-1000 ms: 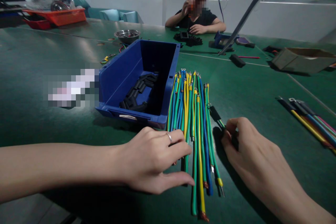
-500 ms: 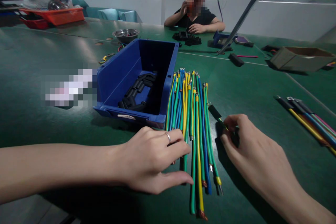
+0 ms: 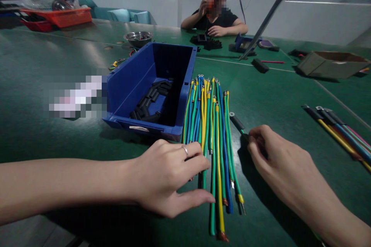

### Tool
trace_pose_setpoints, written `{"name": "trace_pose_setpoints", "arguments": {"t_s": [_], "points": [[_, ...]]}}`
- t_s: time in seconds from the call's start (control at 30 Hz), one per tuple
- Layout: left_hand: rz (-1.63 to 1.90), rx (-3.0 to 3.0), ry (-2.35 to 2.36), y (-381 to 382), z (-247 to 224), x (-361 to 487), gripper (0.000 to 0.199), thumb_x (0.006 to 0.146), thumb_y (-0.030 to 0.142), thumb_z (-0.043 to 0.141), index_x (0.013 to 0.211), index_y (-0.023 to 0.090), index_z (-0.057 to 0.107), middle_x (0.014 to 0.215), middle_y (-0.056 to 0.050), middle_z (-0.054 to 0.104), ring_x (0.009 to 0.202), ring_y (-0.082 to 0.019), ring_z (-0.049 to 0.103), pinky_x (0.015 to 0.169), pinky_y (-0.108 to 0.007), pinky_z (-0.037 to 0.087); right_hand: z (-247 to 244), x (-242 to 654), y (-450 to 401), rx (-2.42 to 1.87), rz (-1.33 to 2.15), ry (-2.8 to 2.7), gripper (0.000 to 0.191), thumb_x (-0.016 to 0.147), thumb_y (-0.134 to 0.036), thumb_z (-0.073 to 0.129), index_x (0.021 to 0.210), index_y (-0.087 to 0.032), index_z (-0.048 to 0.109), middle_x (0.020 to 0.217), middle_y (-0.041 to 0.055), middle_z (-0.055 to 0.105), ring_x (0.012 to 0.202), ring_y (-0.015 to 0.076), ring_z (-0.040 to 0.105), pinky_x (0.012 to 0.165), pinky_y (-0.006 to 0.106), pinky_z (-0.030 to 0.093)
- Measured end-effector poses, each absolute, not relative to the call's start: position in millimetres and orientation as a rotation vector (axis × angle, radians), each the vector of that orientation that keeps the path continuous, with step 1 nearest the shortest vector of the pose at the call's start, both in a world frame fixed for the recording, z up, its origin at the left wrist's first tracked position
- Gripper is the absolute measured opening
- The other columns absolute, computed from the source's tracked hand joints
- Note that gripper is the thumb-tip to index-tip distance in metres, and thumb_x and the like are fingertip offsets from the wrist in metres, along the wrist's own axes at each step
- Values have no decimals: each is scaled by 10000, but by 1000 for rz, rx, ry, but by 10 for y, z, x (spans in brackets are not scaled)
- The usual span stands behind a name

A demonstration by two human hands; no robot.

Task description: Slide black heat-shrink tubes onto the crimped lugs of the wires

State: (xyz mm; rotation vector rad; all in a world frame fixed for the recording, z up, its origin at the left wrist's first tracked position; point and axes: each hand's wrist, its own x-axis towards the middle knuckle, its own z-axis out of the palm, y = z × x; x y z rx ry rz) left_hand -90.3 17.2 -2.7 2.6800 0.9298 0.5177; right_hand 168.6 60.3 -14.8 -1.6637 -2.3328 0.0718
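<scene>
My right hand (image 3: 278,162) pinches a green cable, which has a black sleeve (image 3: 238,122) near its end and a ring terminal (image 3: 231,114) at the tip, lying face up. Most of this cable is hidden under the hand. To its left lies a row of green, yellow and blue cables (image 3: 222,150), side by side, some with bare copper ends. Across the left part of that row my left hand (image 3: 176,177) is spread, fingers apart and thumb stretched out, holding nothing. Just behind it stands a blue bin (image 3: 121,92) with short black sleeves (image 3: 145,104) inside.
More sleeved cables (image 3: 344,127) lie at the right edge. Farther back are a metal bowl (image 3: 138,38), a cardboard box (image 3: 333,65), a black block (image 3: 260,65) and a slanted metal pole (image 3: 272,11). Orange baskets (image 3: 66,17) stand far left. Another person (image 3: 217,19) sits across the table.
My right hand has shifted slightly right with the cable. The cable has rolled, so its ring terminal now shows its round face. My left hand has hardly moved.
</scene>
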Motion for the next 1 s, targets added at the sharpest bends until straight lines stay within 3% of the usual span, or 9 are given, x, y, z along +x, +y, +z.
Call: {"name": "trace_pose_setpoints", "arguments": {"t_s": [0.47, 1.0], "points": [[477, 2667, 947, 171, -21, -896, 245, 923, 367, 510, 1041, 158, 558, 944, -57, 613, 771, -196, 634, 571, -282, 486, -141, 1713, 658, -1883, -10, -2367, 266, 835, -507, 405, 865, -259, 497, 689, -5, 592, 514, 181, 553, 460, 274, 294], [464, 2678, 940, 168, -33, -898, 243, 934, 366, 490, 1041, 158, 554, 953, -62, 612, 786, -196, 635, 581, -279, 493, -190, 1703, 615, -1820, -160, -2387, 278, 893, -494, 327, 886, -259, 476, 758, 4, 641, 539, 199, 583, 446, 264, 273]]}}
